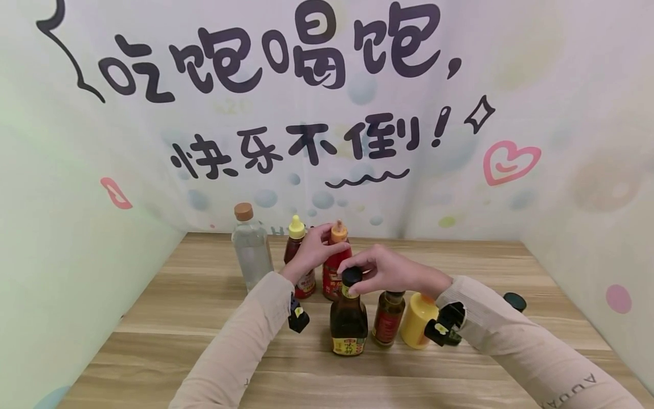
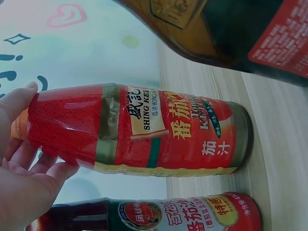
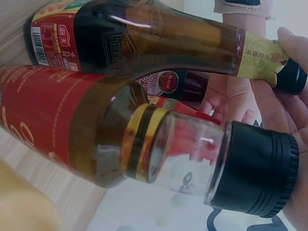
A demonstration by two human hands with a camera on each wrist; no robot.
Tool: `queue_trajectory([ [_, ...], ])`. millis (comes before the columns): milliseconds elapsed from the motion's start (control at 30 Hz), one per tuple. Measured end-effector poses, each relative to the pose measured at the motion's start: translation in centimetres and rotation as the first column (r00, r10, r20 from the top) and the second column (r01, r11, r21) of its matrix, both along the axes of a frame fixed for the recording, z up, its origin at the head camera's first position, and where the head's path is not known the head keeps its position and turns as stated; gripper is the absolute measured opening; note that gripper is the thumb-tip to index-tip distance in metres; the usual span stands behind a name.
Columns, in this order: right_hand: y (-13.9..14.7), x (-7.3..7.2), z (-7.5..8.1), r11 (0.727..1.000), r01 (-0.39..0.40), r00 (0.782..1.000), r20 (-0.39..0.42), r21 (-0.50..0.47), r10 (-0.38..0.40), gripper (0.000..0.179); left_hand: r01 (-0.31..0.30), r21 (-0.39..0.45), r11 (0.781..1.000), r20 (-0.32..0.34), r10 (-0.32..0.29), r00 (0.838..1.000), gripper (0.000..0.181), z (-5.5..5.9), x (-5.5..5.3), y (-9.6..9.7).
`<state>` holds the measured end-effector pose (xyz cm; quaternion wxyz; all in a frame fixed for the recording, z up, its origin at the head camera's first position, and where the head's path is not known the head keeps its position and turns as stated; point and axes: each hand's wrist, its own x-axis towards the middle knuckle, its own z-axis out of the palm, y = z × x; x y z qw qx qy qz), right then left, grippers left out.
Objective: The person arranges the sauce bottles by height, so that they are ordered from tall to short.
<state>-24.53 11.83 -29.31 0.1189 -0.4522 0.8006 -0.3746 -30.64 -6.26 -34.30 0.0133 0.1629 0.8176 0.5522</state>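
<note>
My left hand (image 1: 315, 248) grips the upper part of a red ketchup bottle (image 1: 333, 272) with an orange cap. In the left wrist view its thumb and fingers lie on either side of the bottle's shoulder. My right hand (image 1: 387, 269) holds a dark brown sauce bottle (image 1: 348, 318) by the neck and black cap, in front of the ketchup bottle. Both bottles look upright. Just behind the left hand stands another dark red ketchup bottle (image 1: 306, 284) with a yellow nozzle. A red-labelled bottle with a black cap (image 3: 255, 168) is close to the right hand.
On the wooden table (image 1: 204, 335), a clear bottle (image 1: 252, 255) with a brown cap stands at the left. A yellow bottle (image 1: 420, 321) stands under the right forearm. Another dark green cap (image 1: 515, 301) shows behind the right sleeve. A printed cloth (image 1: 434, 210) hangs behind.
</note>
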Motion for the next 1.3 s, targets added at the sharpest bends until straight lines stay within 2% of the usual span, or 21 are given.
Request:
queue_trajectory([
  [1067, 0.0, 0.22, 0.17, 1.0, 0.007, 1.0, 0.02, 0.0, -0.007, 0.031, 0.0, -0.009, 1.0, -0.017, -0.001, 1.0, 0.044, 0.03, 0.37, 0.09],
  [1300, -0.03, 0.34, 0.19, 1.0, 0.011, 1.0, -0.023, 0.014, -0.011, 0.032, -0.005, -0.001, 1.0, -0.017, 0.005, 1.0, 0.043, -0.04, 0.35, 0.07],
])
